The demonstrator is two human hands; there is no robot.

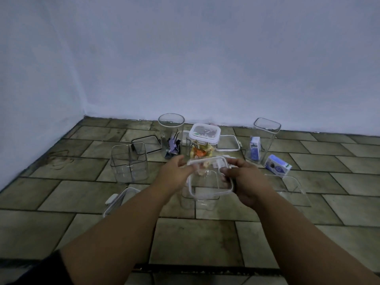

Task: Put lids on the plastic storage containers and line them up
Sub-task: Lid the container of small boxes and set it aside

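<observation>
The square lid (209,178), clear with a white rim and latches, is held in the air low over the tiled floor (205,239), tilted toward the camera. The left hand (176,171) grips its left edge and the right hand (244,182) its right edge, fingers (182,161) curled round the rim. Directly beneath stands an open clear container (200,199), seemingly empty, which is probably the one it is meant for.

Since the lid is tilted, one corner could seat first and leave it crooked. A latch folded inward might get trapped under the rim. Pressing hard on a light, empty box could make it skid on the tiles.

Behind it, a lidded container (204,140) holds orange and yellow pieces. To its left a tall round container (171,128), open, holds binder clips (171,148). Farther right a tall rectangular container (264,138), open, holds a small blue-and-white box (255,150); a second box (277,164) lies beside it. At the left a square container (129,161) is open and looks empty. Loose on the floor are a black-rimmed lid (147,144), a white-rimmed lid (229,142) and another lid (117,199) by the left forearm.
</observation>
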